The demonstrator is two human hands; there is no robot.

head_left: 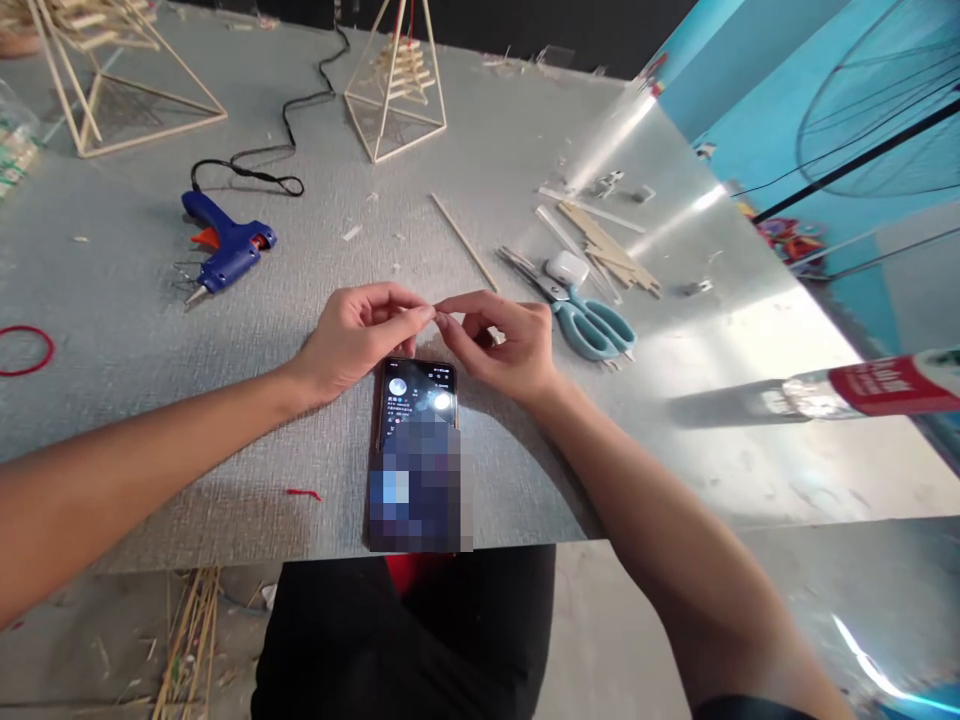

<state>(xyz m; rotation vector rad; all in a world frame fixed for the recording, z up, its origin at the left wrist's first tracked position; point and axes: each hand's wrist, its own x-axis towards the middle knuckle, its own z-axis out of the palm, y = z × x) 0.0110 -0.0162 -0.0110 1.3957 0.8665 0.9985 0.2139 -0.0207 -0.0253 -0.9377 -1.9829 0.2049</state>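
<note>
My left hand (352,335) and my right hand (506,345) meet fingertip to fingertip just above a phone (416,440) with a lit screen near the table's front edge. Between the pinched fingers there is a small thin pale stick piece (435,313), held by both hands. Teal-handled scissors (581,315) lie just right of my right hand. A long thin wooden stick (463,242) lies on the table behind my hands.
A blue glue gun (225,250) with a black cord lies to the left. Two stick-built pyramid frames (394,85) (112,75) stand at the back. Flat wooden sticks (607,250), a white earbud case (568,268), a red band (26,350) and a red-labelled tube (870,388) lie around.
</note>
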